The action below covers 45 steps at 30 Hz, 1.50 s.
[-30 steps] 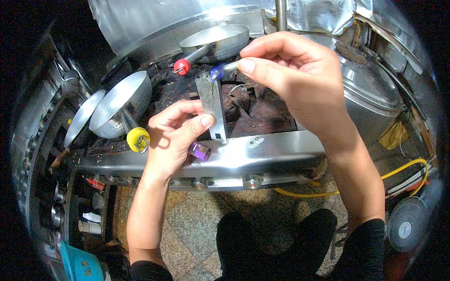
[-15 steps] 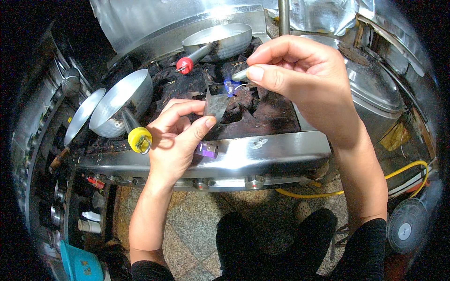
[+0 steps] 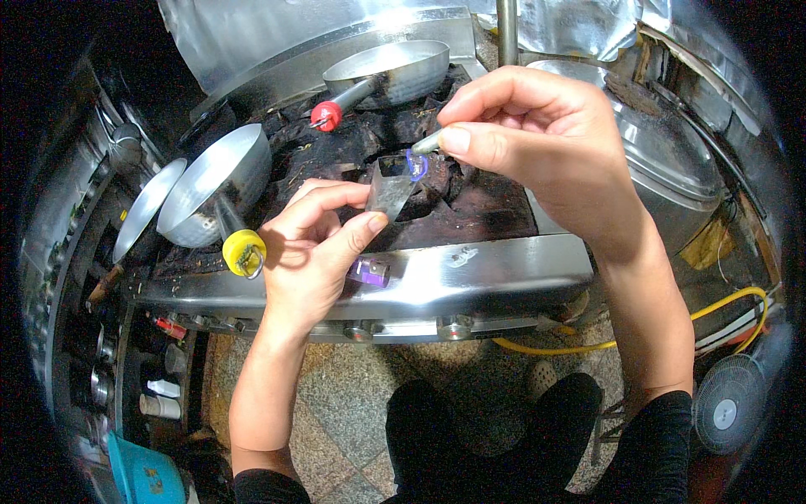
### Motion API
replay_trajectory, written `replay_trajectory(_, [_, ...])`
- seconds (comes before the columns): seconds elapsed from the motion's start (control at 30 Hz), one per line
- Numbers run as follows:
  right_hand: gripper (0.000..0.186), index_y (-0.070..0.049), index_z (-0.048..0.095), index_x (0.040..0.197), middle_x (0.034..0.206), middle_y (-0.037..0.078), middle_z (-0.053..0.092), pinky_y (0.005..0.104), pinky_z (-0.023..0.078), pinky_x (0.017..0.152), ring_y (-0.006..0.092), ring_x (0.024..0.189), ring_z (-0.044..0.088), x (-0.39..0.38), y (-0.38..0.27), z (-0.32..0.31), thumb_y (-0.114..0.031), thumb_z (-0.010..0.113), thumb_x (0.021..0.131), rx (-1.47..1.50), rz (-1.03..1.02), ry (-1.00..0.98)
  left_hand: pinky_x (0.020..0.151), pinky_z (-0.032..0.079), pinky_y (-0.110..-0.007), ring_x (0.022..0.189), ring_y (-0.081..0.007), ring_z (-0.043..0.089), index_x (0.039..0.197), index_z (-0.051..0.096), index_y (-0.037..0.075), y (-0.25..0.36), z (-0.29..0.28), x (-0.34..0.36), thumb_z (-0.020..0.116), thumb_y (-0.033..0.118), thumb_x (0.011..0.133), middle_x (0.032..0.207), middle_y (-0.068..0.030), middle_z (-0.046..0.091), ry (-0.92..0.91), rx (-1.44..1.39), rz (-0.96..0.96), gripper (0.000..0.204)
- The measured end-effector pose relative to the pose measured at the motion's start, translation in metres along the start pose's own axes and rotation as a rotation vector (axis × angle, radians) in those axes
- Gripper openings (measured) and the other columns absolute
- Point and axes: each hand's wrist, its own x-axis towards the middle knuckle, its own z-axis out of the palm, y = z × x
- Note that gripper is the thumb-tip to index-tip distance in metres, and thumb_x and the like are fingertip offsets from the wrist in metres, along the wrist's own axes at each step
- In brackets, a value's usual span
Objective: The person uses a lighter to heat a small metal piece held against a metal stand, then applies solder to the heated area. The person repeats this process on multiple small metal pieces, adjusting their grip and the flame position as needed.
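Note:
My left hand (image 3: 315, 244) pinches a small, thin grey, see-through-looking sleeve or pouch (image 3: 390, 191) between thumb and fingers, its open end upward. My right hand (image 3: 537, 126) holds a short, pale grey-green stick-like piece (image 3: 428, 141) between thumb and forefinger, tip pointing down toward the pouch's mouth. By that tip is a small bright blue loop-shaped patch (image 3: 417, 165); what it is, I cannot tell. Both hands are above a blackened gas stove (image 3: 491, 210). On its steel front ledge, beside my left wrist, lies a purple lighter-like object (image 3: 369, 271).
A pan with a red-ended handle (image 3: 395, 71) stands at the back of the stove. A deep pan with a yellow-ended handle (image 3: 218, 181) is tilted at left, beside another pan (image 3: 147, 210). At right are a large lidded pot (image 3: 663, 151), a yellow hose (image 3: 722, 302) and a fan (image 3: 729, 412).
The stick-like piece in my right hand has shifted slightly left toward the pouch. The blue patch now looks smaller and loop-shaped, and a pale curved strand beside it no longer shows.

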Motion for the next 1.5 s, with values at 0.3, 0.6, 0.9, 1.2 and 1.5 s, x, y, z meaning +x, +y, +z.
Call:
replay_trajectory(0.3, [0.017, 0.002, 0.070, 0.101, 0.094, 0.004, 0.070, 0.0214, 0.052, 0.078, 0.0075, 0.084, 0.064, -0.004, -0.006, 0.000, -0.004, 0.076, 0.086, -0.017, 0.011, -0.019, 0.056, 0.034, -0.018, 0.062, -0.0011, 0.042, 0.103, 0.074, 0.001, -0.001, -0.002, 0.001, 0.082, 0.002, 0.080, 0.098, -0.0033, 0.067, -0.005, -0.026, -0.022, 0.025])
replay_trajectory(0.6, [0.016, 0.002, 0.070, 0.101, 0.094, 0.005, 0.070, 0.0219, 0.052, 0.078, 0.0077, 0.085, 0.064, -0.005, -0.001, -0.001, -0.004, 0.075, 0.087, -0.054, -0.013, 0.004, 0.056, 0.035, -0.018, 0.062, -0.0006, 0.043, 0.103, 0.074, 0.000, 0.001, 0.000, -0.001, 0.081, 0.001, 0.080, 0.099, -0.0045, 0.067, 0.018, -0.029, -0.030, 0.025])
replay_trajectory(0.9, [0.015, 0.001, 0.071, 0.100, 0.094, 0.004, 0.070, 0.0218, 0.053, 0.078, 0.0075, 0.085, 0.064, -0.006, 0.000, 0.001, -0.002, 0.075, 0.086, -0.053, -0.027, 0.007, 0.055, 0.034, -0.017, 0.062, 0.0001, 0.042, 0.104, 0.074, 0.000, -0.001, -0.001, 0.000, 0.082, 0.003, 0.080, 0.100, -0.0047, 0.067, 0.008, -0.001, -0.033, 0.026])
replay_trajectory(1.2, [0.015, 0.001, 0.071, 0.101, 0.094, 0.003, 0.070, 0.0216, 0.053, 0.078, 0.0077, 0.085, 0.065, -0.005, 0.003, 0.001, -0.003, 0.075, 0.087, -0.047, -0.050, -0.007, 0.057, 0.035, -0.018, 0.064, -0.0010, 0.045, 0.106, 0.074, 0.000, 0.000, -0.001, 0.000, 0.081, 0.005, 0.081, 0.100, -0.0053, 0.068, -0.003, -0.004, -0.043, 0.026])
replay_trajectory(1.5, [0.015, 0.001, 0.071, 0.101, 0.091, 0.002, 0.070, 0.0188, 0.052, 0.073, 0.0051, 0.081, 0.063, -0.001, 0.003, 0.007, -0.003, 0.076, 0.087, -0.054, -0.017, 0.017, 0.069, 0.049, -0.021, 0.079, -0.0082, 0.062, 0.109, 0.072, -0.002, 0.002, -0.003, 0.001, 0.080, 0.006, 0.084, 0.102, -0.0081, 0.068, -0.011, -0.039, -0.069, 0.027])
